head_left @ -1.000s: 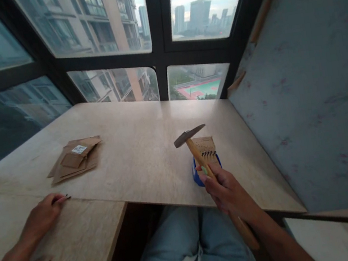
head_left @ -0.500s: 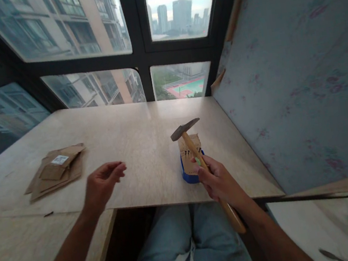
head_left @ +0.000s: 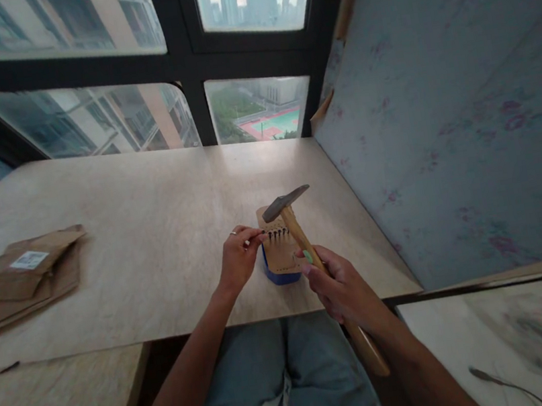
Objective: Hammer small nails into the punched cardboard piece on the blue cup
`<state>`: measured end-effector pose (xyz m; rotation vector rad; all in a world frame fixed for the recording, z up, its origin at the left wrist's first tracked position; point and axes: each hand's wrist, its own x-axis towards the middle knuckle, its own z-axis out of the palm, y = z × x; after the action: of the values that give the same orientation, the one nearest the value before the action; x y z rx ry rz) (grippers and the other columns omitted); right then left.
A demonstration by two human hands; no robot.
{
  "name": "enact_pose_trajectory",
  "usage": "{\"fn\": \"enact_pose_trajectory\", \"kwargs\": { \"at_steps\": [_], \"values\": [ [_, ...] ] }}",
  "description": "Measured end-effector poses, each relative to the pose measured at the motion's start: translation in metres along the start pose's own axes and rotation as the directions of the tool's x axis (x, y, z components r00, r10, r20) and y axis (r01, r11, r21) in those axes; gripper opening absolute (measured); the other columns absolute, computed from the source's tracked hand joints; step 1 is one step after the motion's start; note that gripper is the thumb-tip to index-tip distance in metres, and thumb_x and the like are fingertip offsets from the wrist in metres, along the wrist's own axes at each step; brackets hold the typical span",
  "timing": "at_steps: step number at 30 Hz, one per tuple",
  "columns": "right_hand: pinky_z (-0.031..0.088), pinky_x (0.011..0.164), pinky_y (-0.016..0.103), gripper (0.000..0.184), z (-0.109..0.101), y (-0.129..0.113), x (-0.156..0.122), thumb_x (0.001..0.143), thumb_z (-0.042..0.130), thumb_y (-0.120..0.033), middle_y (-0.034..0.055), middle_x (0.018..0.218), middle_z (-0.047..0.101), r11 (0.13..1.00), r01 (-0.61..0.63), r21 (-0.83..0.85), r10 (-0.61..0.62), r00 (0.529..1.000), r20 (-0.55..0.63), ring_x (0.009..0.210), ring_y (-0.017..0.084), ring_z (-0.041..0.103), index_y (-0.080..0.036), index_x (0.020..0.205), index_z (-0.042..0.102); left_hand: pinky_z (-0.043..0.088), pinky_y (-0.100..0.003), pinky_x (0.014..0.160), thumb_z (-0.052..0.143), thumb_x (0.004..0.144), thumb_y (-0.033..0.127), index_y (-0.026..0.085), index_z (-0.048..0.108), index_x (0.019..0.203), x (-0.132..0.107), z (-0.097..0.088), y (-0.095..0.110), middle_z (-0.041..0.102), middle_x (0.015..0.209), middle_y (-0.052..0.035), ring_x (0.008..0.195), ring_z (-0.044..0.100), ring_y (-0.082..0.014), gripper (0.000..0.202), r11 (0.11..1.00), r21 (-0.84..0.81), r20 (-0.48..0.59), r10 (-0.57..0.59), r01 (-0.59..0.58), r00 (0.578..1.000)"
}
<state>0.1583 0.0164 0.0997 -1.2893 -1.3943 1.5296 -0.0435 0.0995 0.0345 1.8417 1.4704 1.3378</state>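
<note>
Nails (head_left: 275, 233) stand in a row in the card (head_left: 282, 257) on the blue box (head_left: 274, 276), near the table's (head_left: 148, 201) edge. Left hand (head_left: 239, 259) has come across and now pinches the end nail. Right hand (head_left: 345, 287) grips the hammer (head_left: 285, 202), its head just above them.

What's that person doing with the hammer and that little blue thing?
A person sits at a wooden table by the windows. Their right hand holds a hammer raised just above a cardboard piece lying on a blue container. Their left hand pinches the end of a row of nails stuck in that cardboard. Flat brown packets lie off to the left.
</note>
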Motion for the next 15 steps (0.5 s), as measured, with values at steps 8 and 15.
{"fn": "enact_pose_trajectory", "kwargs": {
  "at_steps": [8, 15],
  "values": [
    [0.029, 0.025, 0.014, 0.039, 0.0005, 0.0010, 0.0012, 0.093, 0.051, -0.043, -0.0104, 0.060, 0.044, 0.999, -0.026, -0.019, 0.026, 1.000, -0.003, 0.027, 0.003, 0.036, -0.020, 0.125, 0.051, 0.052, -0.026, 0.066, 0.063, 0.088, 0.023, 0.019, 0.073, 0.085, -0.0051, 0.0069, -0.0097, 0.067, 0.085, -0.0046, 0.075, 0.063, -0.0148, 0.012, 0.997, -0.064, -0.015, 0.033, -0.034, 0.999],
    [0.027, 0.027, 0.016, 0.037, -0.0008, -0.0023, -0.0010, 0.095, 0.048, -0.042, -0.0093, 0.062, 0.044, 0.993, -0.032, -0.113, 0.033, 0.999, 0.007, 0.030, 0.004, 0.035, -0.020, 0.125, 0.052, 0.052, -0.029, 0.072, 0.061, 0.090, 0.021, 0.018, 0.073, 0.087, -0.0080, 0.0095, -0.0084, 0.066, 0.087, -0.0054, 0.079, 0.063, -0.0162, 0.013, 0.996, -0.017, -0.020, 0.092, -0.092, 0.996]
  ]
}}
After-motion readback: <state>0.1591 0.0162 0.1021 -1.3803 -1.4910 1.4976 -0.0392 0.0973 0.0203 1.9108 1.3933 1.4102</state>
